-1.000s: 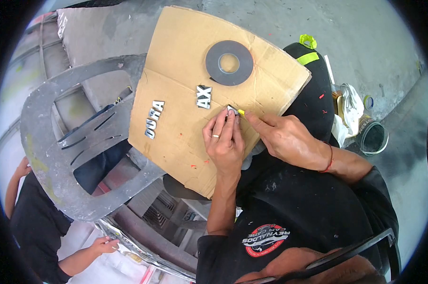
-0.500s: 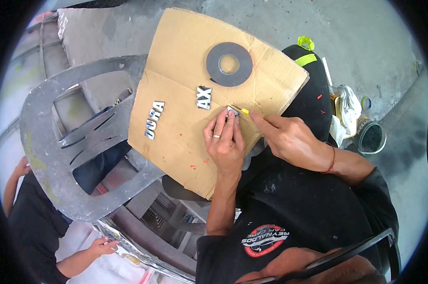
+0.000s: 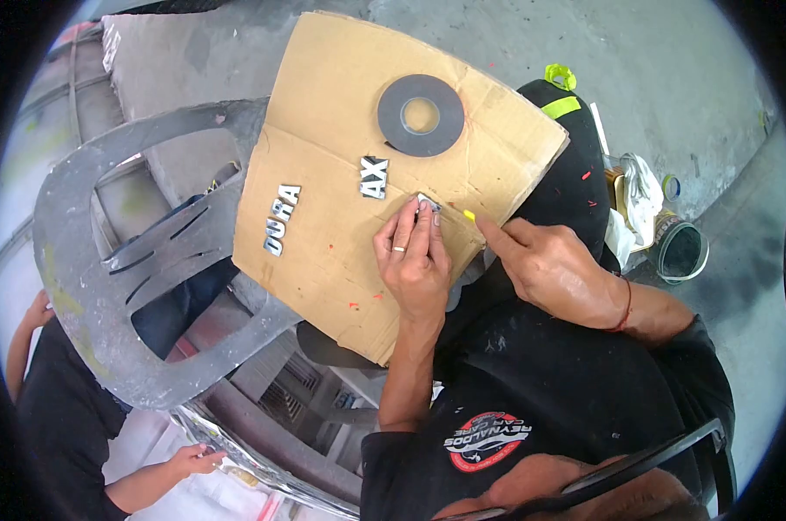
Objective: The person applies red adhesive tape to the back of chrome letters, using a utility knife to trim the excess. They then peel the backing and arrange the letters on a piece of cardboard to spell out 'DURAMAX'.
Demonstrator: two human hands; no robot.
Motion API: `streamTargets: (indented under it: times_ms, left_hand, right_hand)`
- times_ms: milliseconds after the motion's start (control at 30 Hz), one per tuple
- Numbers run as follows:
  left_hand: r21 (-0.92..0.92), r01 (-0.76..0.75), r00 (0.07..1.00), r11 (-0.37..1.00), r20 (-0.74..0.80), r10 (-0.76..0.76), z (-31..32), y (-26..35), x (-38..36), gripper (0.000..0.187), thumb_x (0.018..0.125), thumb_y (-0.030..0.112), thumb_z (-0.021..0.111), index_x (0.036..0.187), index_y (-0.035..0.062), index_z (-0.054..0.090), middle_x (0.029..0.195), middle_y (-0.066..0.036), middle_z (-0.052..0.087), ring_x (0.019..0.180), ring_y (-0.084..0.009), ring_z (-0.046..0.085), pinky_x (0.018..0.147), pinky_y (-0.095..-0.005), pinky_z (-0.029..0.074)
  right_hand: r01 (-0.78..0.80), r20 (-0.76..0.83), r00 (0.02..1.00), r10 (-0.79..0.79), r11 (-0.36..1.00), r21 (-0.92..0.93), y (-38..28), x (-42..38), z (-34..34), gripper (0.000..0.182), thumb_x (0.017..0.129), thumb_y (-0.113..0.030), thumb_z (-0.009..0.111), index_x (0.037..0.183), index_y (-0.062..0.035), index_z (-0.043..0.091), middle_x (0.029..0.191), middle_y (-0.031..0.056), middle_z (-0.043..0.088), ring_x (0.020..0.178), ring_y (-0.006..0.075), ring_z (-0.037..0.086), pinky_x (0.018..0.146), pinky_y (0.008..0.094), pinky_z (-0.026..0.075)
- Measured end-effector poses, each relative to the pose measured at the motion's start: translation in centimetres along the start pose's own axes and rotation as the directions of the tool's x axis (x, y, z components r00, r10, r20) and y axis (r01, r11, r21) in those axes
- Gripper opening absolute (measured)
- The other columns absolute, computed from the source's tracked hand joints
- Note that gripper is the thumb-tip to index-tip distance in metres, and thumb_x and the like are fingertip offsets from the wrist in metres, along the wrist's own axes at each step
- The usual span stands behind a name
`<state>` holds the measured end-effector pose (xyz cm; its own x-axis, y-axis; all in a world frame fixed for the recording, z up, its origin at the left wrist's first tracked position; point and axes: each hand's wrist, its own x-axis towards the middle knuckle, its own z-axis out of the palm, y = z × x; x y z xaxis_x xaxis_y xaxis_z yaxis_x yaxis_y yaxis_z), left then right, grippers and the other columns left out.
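My left hand presses down on a small silver letter lying on the cardboard sheet; the fingers hide much of it. My right hand is closed around a slim yellow cutter, index finger stretched along it. Its yellow end is a short way right of the letter, apart from it. Silver letters reading AX lie on the cardboard beyond my left hand. Further left are more letters, reading DURA. A roll of dark tape lies flat near the far side.
A grey plastic chair stands at the left, beside another person's hand. Red scraps dot the cardboard. A black seat carries yellow-green tape. Right of it are a clear bucket and white cloth.
My right hand has drawn the cutter back to the right, away from the letter. My left hand stays on the letter.
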<state>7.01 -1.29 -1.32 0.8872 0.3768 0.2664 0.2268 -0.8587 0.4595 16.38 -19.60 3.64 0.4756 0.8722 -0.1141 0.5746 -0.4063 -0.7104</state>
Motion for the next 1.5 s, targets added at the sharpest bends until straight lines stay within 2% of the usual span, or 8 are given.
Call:
streamTargets:
  times_ms: [200,500,567,667,833,1267,1367,1500]
  left_hand:
    - [-0.017,-0.014,1.000,1.000,-0.015,0.013,0.1,-0.2,0.0,0.025,0.087,-0.001,0.079,0.112,-0.0013,0.079,0.115,-0.014,0.078,0.103,-0.0293,0.070,0.092,-0.0375,0.053]
    - [-0.021,-0.007,1.000,1.000,-0.017,0.007,0.1,-0.2,0.0,0.025,0.087,-0.001,0.079,0.112,-0.0014,0.079,0.116,-0.014,0.078,0.102,-0.0292,0.069,0.091,-0.0373,0.053]
    - [-0.026,-0.009,1.000,1.000,-0.016,0.009,0.0,-0.1,-0.1,0.024,0.087,-0.001,0.079,0.111,-0.0013,0.079,0.116,-0.014,0.078,0.102,-0.0291,0.069,0.091,-0.0371,0.053]
    - [-0.022,0.002,1.000,1.000,-0.015,-0.002,0.3,-0.1,-0.1,0.023,0.088,0.000,0.079,0.111,-0.0011,0.079,0.116,-0.014,0.078,0.102,-0.0288,0.069,0.090,-0.0369,0.053]
    - [-0.011,0.004,1.000,1.000,-0.015,-0.005,0.2,-0.1,-0.2,0.023,0.088,0.000,0.079,0.111,-0.0009,0.079,0.115,-0.013,0.078,0.101,-0.0289,0.068,0.090,-0.0371,0.053]
    - [-0.023,-0.016,1.000,1.000,-0.023,0.016,0.2,-0.3,-0.2,0.024,0.087,-0.002,0.079,0.110,-0.0013,0.079,0.115,-0.013,0.077,0.100,-0.0289,0.068,0.089,-0.0375,0.054]
    - [-0.029,-0.008,0.999,1.000,-0.035,0.007,0.4,-0.4,-0.3,0.024,0.087,-0.002,0.079,0.111,-0.0012,0.079,0.115,-0.013,0.077,0.100,-0.0288,0.068,0.089,-0.0375,0.054]
    - [-0.034,-0.012,0.999,0.999,-0.038,0.010,0.3,-0.2,-0.2,0.023,0.087,-0.001,0.079,0.111,-0.0014,0.079,0.115,-0.014,0.077,0.100,-0.0288,0.068,0.089,-0.0374,0.053]
  right_hand:
    - [0.052,-0.192,0.981,-0.036,0.995,0.083,0.3,2.2,2.2,0.061,0.079,-0.001,0.068,0.138,0.0084,0.055,0.092,0.0161,0.066,0.076,0.0340,0.073,0.064,0.0416,0.060]
    - [0.015,-0.062,0.998,-0.012,0.999,0.035,-0.5,0.5,0.6,0.059,0.081,-0.003,0.068,0.137,0.0091,0.055,0.091,0.0170,0.066,0.072,0.0350,0.072,0.062,0.0417,0.060]
    - [-0.028,0.047,0.998,0.029,0.999,-0.023,-0.4,-0.5,-0.1,0.059,0.081,-0.004,0.068,0.137,0.0089,0.056,0.088,0.0154,0.065,0.071,0.0336,0.072,0.062,0.0416,0.060]
    - [0.018,-0.170,0.985,-0.013,0.999,0.026,-0.6,0.5,-0.6,0.058,0.081,-0.004,0.068,0.137,0.0085,0.057,0.086,0.0144,0.065,0.070,0.0333,0.071,0.061,0.0417,0.059]
    - [0.041,-0.187,0.982,-0.032,0.998,0.040,0.6,2.2,2.0,0.058,0.082,-0.003,0.067,0.137,0.0081,0.056,0.088,0.0155,0.066,0.070,0.0336,0.072,0.060,0.0421,0.059]
    - [-0.018,0.076,0.997,0.023,0.997,-0.075,-0.5,-0.3,-0.7,0.063,0.081,-0.004,0.068,0.140,0.0099,0.053,0.094,0.0173,0.066,0.070,0.0327,0.073,0.063,0.0404,0.061]
    - [0.015,-0.092,0.996,-0.018,0.999,-0.034,-0.2,0.8,0.0,0.063,0.081,-0.004,0.068,0.141,0.0094,0.053,0.093,0.0172,0.066,0.070,0.0329,0.072,0.063,0.0405,0.061]
    - [0.021,-0.129,0.991,-0.022,1.000,-0.008,0.2,2.3,2.0,0.063,0.081,-0.004,0.068,0.141,0.0094,0.052,0.093,0.0173,0.066,0.070,0.0337,0.073,0.061,0.0410,0.060]
